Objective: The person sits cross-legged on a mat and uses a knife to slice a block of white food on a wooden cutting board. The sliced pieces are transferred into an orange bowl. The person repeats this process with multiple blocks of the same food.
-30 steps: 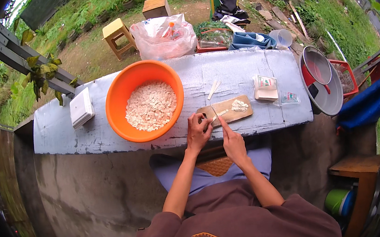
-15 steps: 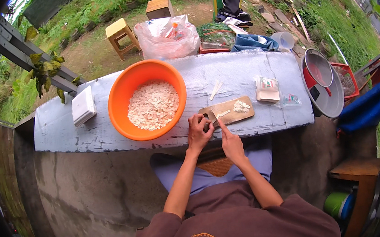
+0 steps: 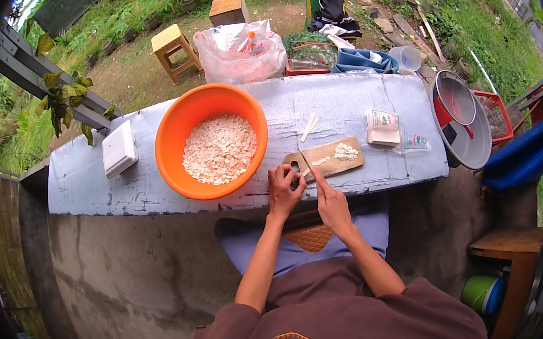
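Head view, right grip (image 3: 334,206) clasping knife (image 3: 308,163), left grip (image 3: 282,192) pinching strip (image 3: 305,172), knife upright (tilted before)

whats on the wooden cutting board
A heap of cut pale pieces lies toward the right end of the cutting board, with a few more nearer the knife. The left hand partly covers the left end, hiding anything beneath.

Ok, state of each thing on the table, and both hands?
Cutting board: flat, bearing pale pieces
Knife: blade over board
Right hand: gripping knife
Left hand: curled, grip unclear
Orange basin: upright, part-filled
White foam box: closed
Pale strips: loose
White packet: open or shut unclear
Clear packet: flat
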### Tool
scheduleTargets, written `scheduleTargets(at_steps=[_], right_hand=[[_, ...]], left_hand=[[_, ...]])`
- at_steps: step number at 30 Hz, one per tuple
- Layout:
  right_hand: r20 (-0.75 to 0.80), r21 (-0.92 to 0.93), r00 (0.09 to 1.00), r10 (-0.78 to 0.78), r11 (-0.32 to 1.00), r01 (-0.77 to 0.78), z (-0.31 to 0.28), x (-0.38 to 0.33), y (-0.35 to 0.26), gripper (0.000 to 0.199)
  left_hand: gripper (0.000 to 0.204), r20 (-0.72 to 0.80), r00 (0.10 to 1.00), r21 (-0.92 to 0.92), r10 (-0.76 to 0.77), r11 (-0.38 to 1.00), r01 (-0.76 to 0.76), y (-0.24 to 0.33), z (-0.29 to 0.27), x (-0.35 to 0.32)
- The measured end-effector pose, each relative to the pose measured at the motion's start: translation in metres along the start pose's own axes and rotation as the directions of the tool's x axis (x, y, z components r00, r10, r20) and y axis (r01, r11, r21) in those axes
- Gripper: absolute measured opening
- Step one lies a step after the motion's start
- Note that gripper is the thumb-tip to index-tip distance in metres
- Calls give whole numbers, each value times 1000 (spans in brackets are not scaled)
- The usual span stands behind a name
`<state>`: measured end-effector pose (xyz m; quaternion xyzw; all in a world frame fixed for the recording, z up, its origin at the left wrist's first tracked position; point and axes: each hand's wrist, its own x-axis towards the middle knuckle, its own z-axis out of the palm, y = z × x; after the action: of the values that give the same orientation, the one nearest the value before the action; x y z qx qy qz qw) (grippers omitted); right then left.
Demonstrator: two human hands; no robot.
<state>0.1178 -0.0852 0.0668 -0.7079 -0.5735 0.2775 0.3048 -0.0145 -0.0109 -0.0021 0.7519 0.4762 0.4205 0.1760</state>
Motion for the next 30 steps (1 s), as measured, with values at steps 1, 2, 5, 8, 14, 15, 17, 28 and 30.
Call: scheduleTargets(at_steps=[1,2,5,8,14,15,17,28,30], right_hand=[[22,-22,1000,17,1000,-16,2,0,3,49],[44,-44,998,34,998,-32,7,-1,8,49],[65,-79,996,58,996,-52,17,-5,21,49],[80,-84,994,71,994,-64,12,0,14,49],[31,20,1000,-2,1000,2,-2,-1,-5,48],[33,33,999,-11,999,9,-3,-3,-9,48],[47,22,999,-11,1000,10,0,-4,-9,48],[113,-76,992,55,996,-47,19,-3,19,51],[99,3,993,62,998,-63,17,-2,20,49]], left_hand=[[12,3,1000,-2,-1,1000,1,1,0,1],[12,5,1000,-5,-2,1000,2,1,-1,1],[11,18,1000,-5,-8,1000,8,6,-3,2],[12,15,1000,-9,-20,1000,20,3,-3,1],[17,-43,998,-46,-42,998,40,4,-3,0],[18,-58,997,-64,-55,997,51,2,-3,0],[19,-67,995,-71,-76,995,71,-1,-3,-2],[16,-40,999,9,-18,1000,18,2,0,-7],[18,-42,999,18,-17,1000,18,1,-1,-8]])
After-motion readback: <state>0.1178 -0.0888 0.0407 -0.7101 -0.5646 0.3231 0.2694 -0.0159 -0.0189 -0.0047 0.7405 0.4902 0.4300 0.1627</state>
